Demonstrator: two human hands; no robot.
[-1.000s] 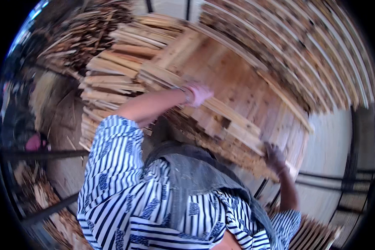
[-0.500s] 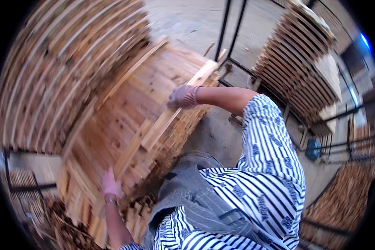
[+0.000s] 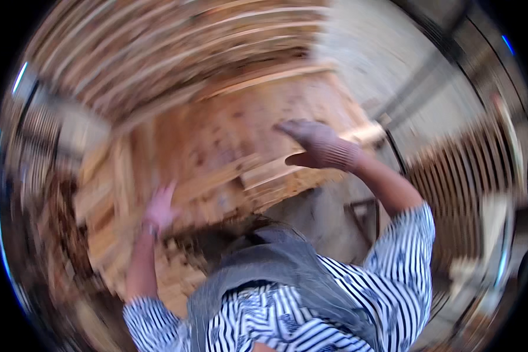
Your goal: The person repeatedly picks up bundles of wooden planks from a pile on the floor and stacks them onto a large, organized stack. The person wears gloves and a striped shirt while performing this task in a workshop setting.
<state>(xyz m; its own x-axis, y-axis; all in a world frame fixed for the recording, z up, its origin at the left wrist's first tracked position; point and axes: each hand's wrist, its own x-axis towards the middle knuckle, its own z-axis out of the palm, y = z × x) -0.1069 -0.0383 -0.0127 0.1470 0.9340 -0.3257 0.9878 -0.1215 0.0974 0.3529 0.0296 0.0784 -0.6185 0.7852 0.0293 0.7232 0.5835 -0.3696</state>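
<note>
My right hand [image 3: 322, 146], in a pale knitted glove, is raised over a light wooden strip [image 3: 270, 171], its thumb and fingers apart with nothing between them. The strip runs along the near side of a wide stack of boards [image 3: 188, 132] and passes beneath this hand. My left hand [image 3: 161, 208], in a thin pinkish glove, is at the stack's near left, its fingers spread and blurred. It is beside the left end of a second narrow strip [image 3: 211, 179]; whether it touches that strip I cannot tell.
Tall layered wood stacks [image 3: 217, 35] rise beyond the boards. Another slatted stack [image 3: 457, 188] stands at the right, near a dark metal frame [image 3: 396, 152]. Concrete floor [image 3: 369, 53] shows at the far right. Loose wood pieces [image 3: 64, 223] lie at the left.
The view has swung round, with motion blur. My right hand has let go of the light strip and opened above it. My left hand's fingers are now spread apart.
</note>
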